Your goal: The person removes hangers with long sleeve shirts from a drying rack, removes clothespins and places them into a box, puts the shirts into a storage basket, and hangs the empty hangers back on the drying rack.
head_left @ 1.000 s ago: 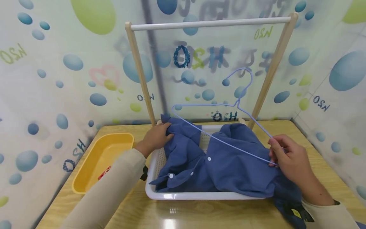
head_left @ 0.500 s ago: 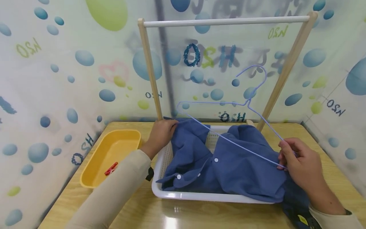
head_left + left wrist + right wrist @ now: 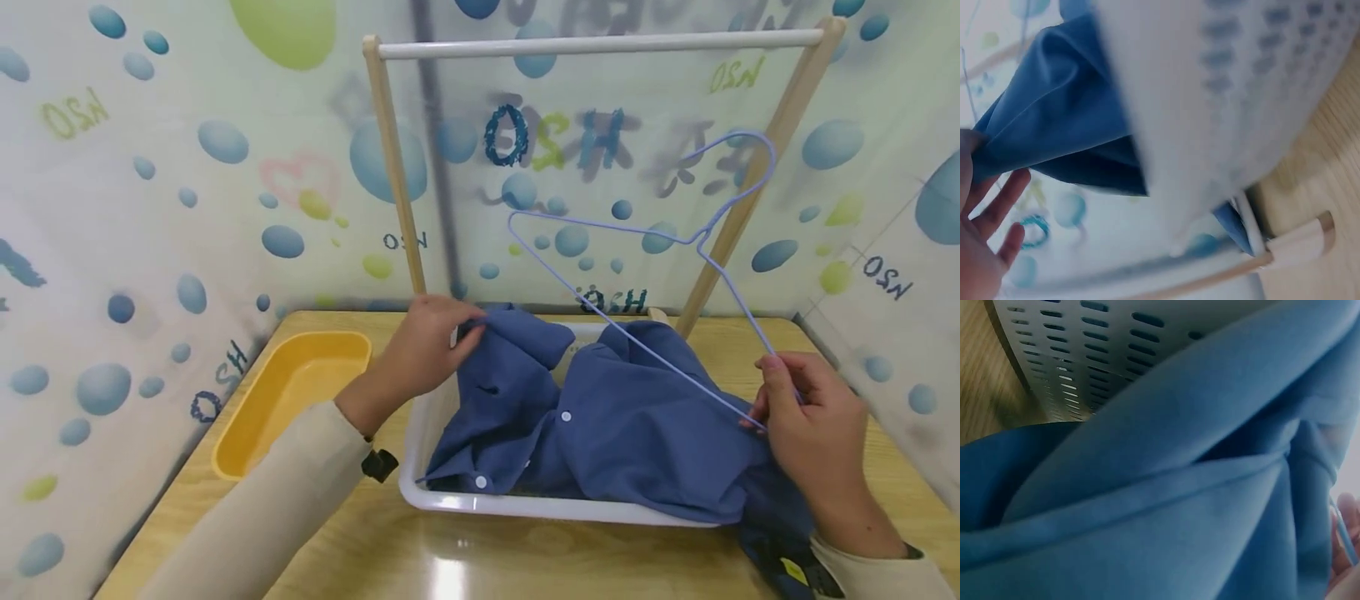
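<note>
A blue button shirt lies crumpled in the white basket, its right part hanging over the rim. My left hand pinches the shirt's far left corner between thumb and fingers, lifting it a little above the rim. In the left wrist view the cloth runs taut from that hand. My right hand grips one end of a thin light-blue wire hanger, which is raised above the shirt with its hook pointing up. In the right wrist view, shirt folds hide most of that hand.
Behind the basket stands a rack with wooden posts and a white crossbar. To the left is a yellow tray, partly behind my left sleeve. All stand on a wooden table against a patterned wall.
The hanger has risen and shifted right in my right hand. My left hand has lifted the shirt's left corner and moved slightly right, and that part of the cloth has refolded.
</note>
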The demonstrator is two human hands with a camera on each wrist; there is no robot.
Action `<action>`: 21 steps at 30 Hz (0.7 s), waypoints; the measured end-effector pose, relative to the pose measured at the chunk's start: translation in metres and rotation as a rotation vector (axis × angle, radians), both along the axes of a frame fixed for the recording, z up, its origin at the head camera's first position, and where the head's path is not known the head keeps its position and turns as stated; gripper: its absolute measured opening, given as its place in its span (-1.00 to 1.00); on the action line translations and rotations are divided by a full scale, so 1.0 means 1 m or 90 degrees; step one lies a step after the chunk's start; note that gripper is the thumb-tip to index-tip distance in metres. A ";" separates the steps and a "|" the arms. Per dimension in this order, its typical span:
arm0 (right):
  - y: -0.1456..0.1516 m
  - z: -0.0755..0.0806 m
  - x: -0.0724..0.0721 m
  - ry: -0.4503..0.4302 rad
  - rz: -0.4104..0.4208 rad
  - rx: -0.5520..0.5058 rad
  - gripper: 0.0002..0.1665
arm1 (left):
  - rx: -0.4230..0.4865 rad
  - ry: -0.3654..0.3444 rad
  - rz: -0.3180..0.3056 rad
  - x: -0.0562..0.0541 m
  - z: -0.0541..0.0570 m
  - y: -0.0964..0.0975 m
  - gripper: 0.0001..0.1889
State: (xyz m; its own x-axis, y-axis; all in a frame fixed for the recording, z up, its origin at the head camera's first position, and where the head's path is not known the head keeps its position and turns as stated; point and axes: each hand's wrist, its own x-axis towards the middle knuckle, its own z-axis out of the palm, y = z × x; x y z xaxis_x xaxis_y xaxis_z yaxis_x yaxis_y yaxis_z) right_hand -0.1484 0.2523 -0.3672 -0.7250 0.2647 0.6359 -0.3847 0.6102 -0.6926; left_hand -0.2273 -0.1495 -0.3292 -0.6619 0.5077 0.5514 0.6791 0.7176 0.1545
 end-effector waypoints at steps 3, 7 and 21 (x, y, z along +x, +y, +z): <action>0.001 0.000 -0.001 0.016 0.007 -0.013 -0.86 | -0.026 -0.015 -0.061 0.014 0.008 0.007 -0.83; 0.001 0.000 -0.003 0.025 0.005 -0.025 -0.84 | -0.063 -0.063 -0.102 0.028 0.019 0.016 -0.85; 0.001 0.004 0.002 0.028 -0.019 -0.010 -0.84 | -0.343 -0.309 -0.102 0.026 0.011 0.038 -0.66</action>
